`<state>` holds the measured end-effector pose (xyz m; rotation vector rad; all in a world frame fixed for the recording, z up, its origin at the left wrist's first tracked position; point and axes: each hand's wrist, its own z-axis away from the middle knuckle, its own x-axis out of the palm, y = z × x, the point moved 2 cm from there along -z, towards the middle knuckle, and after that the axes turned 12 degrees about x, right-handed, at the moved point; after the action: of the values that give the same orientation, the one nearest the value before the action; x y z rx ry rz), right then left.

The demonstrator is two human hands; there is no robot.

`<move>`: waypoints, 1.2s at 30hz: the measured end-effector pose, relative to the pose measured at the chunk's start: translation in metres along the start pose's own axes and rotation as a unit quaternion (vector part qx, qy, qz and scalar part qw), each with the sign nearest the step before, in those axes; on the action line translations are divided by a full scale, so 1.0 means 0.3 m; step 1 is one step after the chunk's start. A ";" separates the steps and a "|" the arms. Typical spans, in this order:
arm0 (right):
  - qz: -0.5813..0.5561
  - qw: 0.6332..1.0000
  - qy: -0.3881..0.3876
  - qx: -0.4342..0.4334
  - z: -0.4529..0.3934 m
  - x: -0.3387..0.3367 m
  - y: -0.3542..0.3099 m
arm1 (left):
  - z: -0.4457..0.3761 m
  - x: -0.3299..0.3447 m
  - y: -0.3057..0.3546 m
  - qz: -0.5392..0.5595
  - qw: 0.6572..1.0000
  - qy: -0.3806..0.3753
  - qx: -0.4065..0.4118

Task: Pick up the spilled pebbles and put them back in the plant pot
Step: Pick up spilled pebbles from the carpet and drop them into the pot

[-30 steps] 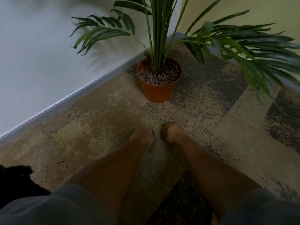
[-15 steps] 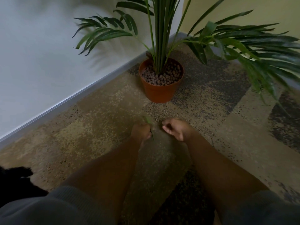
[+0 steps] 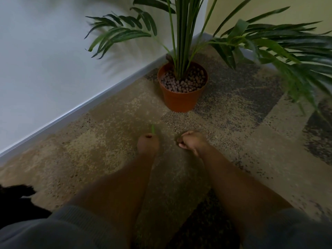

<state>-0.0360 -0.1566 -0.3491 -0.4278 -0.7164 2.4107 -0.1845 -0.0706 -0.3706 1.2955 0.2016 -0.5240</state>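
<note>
Both hands are lifting off the carpet [image 3: 107, 137] toward the plant pot [image 3: 181, 101], left hand [image 3: 148, 143] pinching a green sliver [image 3: 153, 128], right hand [image 3: 193, 141] curling shut, presumably cupping pebbles I cannot see.

Carpet [image 3: 111, 141] w/ plant pot [image 3: 181, 101].

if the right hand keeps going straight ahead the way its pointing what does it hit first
Probably the orange plant pot. The right hand points up the carpet toward it, with only bare carpet showing between; depth is hard to judge, so it might pass over the rim.
</note>
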 end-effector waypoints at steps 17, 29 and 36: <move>0.316 0.928 0.058 -0.187 -0.021 0.221 -0.003 | -0.026 -0.193 -0.127 -0.008 0.999 0.050 -0.014; 0.524 0.787 0.130 -0.298 -0.038 0.298 -0.006 | -0.032 -0.209 -0.138 -0.012 1.000 0.026 0.010; 0.379 0.891 0.084 -0.236 -0.023 0.273 -0.044 | -0.035 -0.175 -0.072 0.013 0.999 0.003 0.029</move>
<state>-0.0911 -0.0947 -0.3580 -1.3065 -1.2316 2.8158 -0.2389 -0.0511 -0.3696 1.3548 0.1755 -0.5061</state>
